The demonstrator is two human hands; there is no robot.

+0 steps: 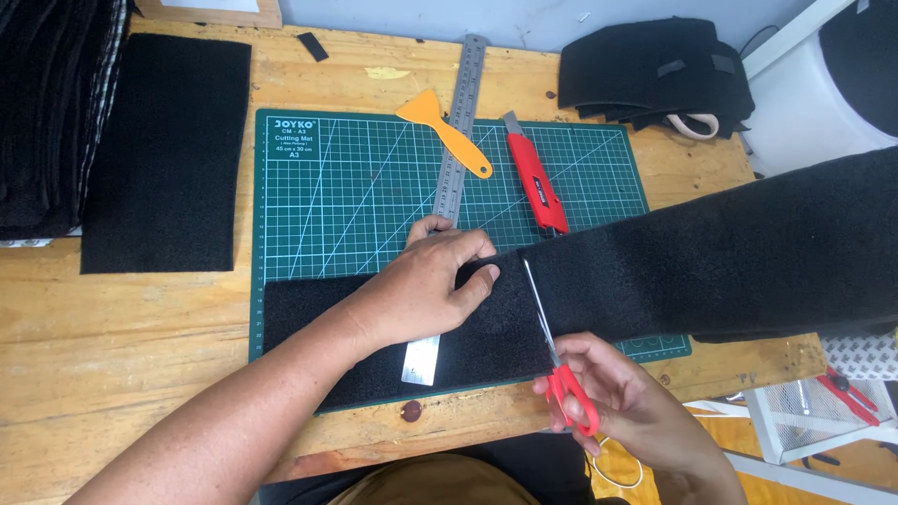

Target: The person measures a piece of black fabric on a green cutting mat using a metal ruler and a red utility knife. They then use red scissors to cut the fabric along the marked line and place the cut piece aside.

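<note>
Felt strip: from the head view, we have a long black felt strip lying across the green cutting mat, its right part running off past the edge of the surface.
Left hand: our left hand lies flat on the strip with the fingers spread lightly, pressing it and the steel ruler beneath down onto the mat; the fingertips rest just beside the cut line.
Right hand: our right hand is closed through the red handles of the scissors, thumb and fingers in the loops.
Scissors: the blades point away from us and reach partway up into the strip from its near edge.
Step in hand: we judge that we are in the middle of cutting the strip crosswise, with the far part of its width not yet parted.
Next move: it seems to call for a steady push of the blades straight toward the far edge, the left hand keeping the felt flat and clear of the blades.
Nearby: a red utility knife and an orange plastic scraper lie on the mat beyond the strip, untouched.
Cut pieces: one black rectangle lies flat at the left of the surface, beside a stack of black pieces.
</note>
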